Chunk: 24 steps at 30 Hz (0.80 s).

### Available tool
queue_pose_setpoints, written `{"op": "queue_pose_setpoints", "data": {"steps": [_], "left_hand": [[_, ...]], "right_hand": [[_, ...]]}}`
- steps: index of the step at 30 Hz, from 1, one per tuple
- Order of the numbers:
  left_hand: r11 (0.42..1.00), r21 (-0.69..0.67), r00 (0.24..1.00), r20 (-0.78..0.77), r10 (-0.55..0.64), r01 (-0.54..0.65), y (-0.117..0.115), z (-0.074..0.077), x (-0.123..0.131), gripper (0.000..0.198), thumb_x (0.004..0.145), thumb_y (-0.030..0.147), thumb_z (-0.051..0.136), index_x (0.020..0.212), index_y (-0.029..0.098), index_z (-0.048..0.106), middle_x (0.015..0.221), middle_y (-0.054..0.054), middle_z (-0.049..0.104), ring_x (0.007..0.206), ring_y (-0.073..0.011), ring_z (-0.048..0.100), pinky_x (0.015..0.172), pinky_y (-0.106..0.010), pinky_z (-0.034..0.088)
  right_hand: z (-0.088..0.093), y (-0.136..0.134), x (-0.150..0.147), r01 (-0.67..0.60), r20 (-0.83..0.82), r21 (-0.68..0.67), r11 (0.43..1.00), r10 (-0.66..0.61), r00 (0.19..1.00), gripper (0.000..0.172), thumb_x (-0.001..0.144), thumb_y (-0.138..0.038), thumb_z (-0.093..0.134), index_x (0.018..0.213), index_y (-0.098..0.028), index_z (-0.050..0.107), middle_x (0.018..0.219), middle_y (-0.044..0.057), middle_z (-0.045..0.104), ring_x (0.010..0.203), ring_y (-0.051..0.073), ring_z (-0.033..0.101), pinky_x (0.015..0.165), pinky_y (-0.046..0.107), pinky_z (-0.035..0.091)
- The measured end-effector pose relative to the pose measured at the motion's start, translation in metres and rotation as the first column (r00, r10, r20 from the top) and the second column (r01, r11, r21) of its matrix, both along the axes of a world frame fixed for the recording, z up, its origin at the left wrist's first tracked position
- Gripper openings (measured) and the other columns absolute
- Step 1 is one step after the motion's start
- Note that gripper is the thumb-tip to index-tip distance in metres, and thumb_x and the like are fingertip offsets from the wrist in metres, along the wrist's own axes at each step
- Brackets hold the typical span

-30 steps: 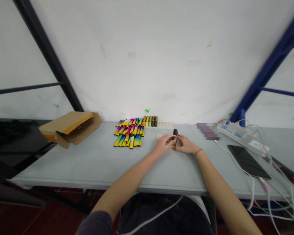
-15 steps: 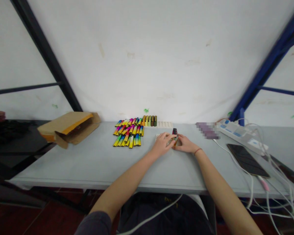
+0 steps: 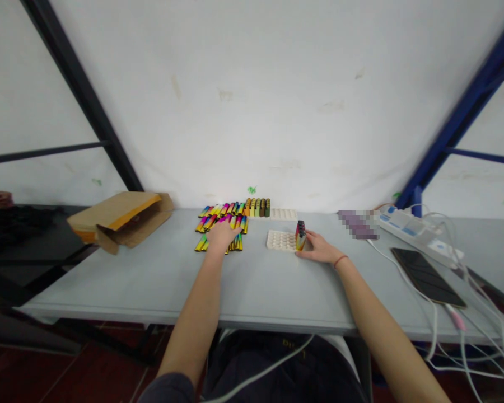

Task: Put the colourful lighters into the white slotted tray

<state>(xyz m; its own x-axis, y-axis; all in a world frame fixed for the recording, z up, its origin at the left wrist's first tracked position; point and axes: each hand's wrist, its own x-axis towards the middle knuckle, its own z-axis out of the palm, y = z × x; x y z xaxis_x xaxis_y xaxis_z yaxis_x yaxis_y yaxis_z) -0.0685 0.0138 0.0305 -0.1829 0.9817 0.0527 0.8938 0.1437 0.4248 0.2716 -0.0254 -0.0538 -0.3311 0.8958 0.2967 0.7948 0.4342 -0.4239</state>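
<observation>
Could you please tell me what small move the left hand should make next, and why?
Probably the left hand should pinch one of the shiny lying pieces and lift it: that hand is right over them, while the right hand rests against the upright row at one end of the white tray, whose other visible hollows look unfilled.

Our bare left forearm [image 3: 201,302] extended forward, tilting slightly right | our bare left hand [image 3: 222,234] back up, thumb out to the right, finger closure unclear | our bare right forearm [image 3: 372,308] slanting inward | our bare right hand [image 3: 321,250] turned left at the wrist, thumb and forefinger curved apart, grip unclear | our hands well apart
</observation>
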Motion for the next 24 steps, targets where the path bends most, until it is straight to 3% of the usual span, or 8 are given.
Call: {"op": "queue_pose_setpoints", "data": {"steps": [5, 9, 13, 16, 19, 21, 24], "left_hand": [[0.999, -0.047, 0.987, -0.162, -0.014, 0.006, -0.004, -0.005, 0.009, 0.043, 0.074, 0.057, 0.069, 0.095, 0.019, 0.07, 0.122, -0.025, 0.069, 0.116, -0.0435, 0.063, 0.099, -0.057, 0.041], [0.998, -0.068, 0.983, -0.184, -0.025, 0.013, -0.002, -0.01, 0.011, 0.044, 0.07, 0.055, 0.073, 0.1, 0.022, 0.071, 0.119, -0.022, 0.071, 0.116, -0.0424, 0.063, 0.098, -0.055, 0.043], [0.998, -0.068, 0.987, -0.158, -0.021, 0.011, -0.001, -0.009, 0.009, 0.034, 0.074, 0.048, 0.069, 0.094, 0.021, 0.071, 0.111, -0.02, 0.073, 0.112, -0.0398, 0.065, 0.093, -0.048, 0.047], [0.994, 0.073, 0.995, -0.056, -0.08, 0.084, -0.002, -0.006, 0.013, 0.025, 0.083, 0.041, 0.058, 0.079, 0.018, 0.067, 0.098, -0.019, 0.073, 0.107, -0.037, 0.066, 0.092, -0.043, 0.048], [0.928, 0.348, 0.962, 0.182, -0.203, 0.13, -0.001, -0.006, 0.026, 0.023, 0.086, 0.032, 0.049, 0.068, 0.02, 0.057, 0.089, -0.015, 0.069, 0.103, -0.0304, 0.065, 0.092, -0.037, 0.047], [0.904, 0.424, 0.845, 0.461, -0.272, 0.06, 0.0, -0.008, 0.038, 0.021, 0.086, 0.03, 0.046, 0.068, 0.021, 0.053, 0.08, -0.009, 0.066, 0.092, -0.0246, 0.065, 0.084, -0.032, 0.049], [0.958, 0.284, 0.449, 0.861, -0.24, -0.032, 0.003, -0.012, 0.055, 0.019, 0.088, 0.033, 0.043, 0.074, 0.021, 0.051, 0.065, -0.001, 0.059, 0.064, -0.0167, 0.061, 0.064, -0.027, 0.049]], "right_hand": [[0.002, 0.0, 0.0, 0.001, -0.007, -0.026, 1.0, -0.001, 1.0, 0.068, 0.072, -0.053, 0.076, 0.129, -0.018, 0.064, 0.135, 0.017, 0.064, 0.121, 0.037, 0.061, 0.105, 0.051, 0.048], [0.002, 0.001, 0.001, -0.01, -0.012, -0.014, 1.0, 0.01, 1.0, 0.067, 0.072, -0.054, 0.076, 0.129, -0.02, 0.064, 0.133, 0.014, 0.065, 0.119, 0.035, 0.062, 0.105, 0.05, 0.048], [0.002, 0.001, 0.002, -0.008, -0.011, -0.012, 1.0, 0.008, 1.0, 0.066, 0.072, -0.055, 0.076, 0.128, -0.022, 0.065, 0.132, 0.013, 0.066, 0.119, 0.035, 0.062, 0.105, 0.049, 0.048], [0.003, 0.001, 0.003, -0.006, -0.006, -0.02, 1.0, 0.006, 1.0, 0.066, 0.073, -0.055, 0.076, 0.128, -0.021, 0.065, 0.132, 0.014, 0.065, 0.118, 0.034, 0.062, 0.105, 0.048, 0.048], [0.003, 0.0, 0.003, -0.012, -0.005, -0.03, 0.999, 0.011, 1.0, 0.065, 0.073, -0.054, 0.075, 0.128, -0.021, 0.065, 0.134, 0.014, 0.065, 0.119, 0.034, 0.062, 0.106, 0.048, 0.048], [0.003, 0.0, 0.003, -0.019, -0.007, -0.03, 0.999, 0.018, 1.0, 0.065, 0.073, -0.054, 0.075, 0.129, -0.022, 0.065, 0.134, 0.013, 0.065, 0.119, 0.034, 0.062, 0.106, 0.049, 0.048], [0.001, 0.0, 0.004, -0.013, -0.004, -0.008, 1.0, 0.013, 1.0, 0.065, 0.074, -0.054, 0.075, 0.129, -0.021, 0.064, 0.133, 0.013, 0.065, 0.118, 0.034, 0.063, 0.106, 0.049, 0.048]]}}
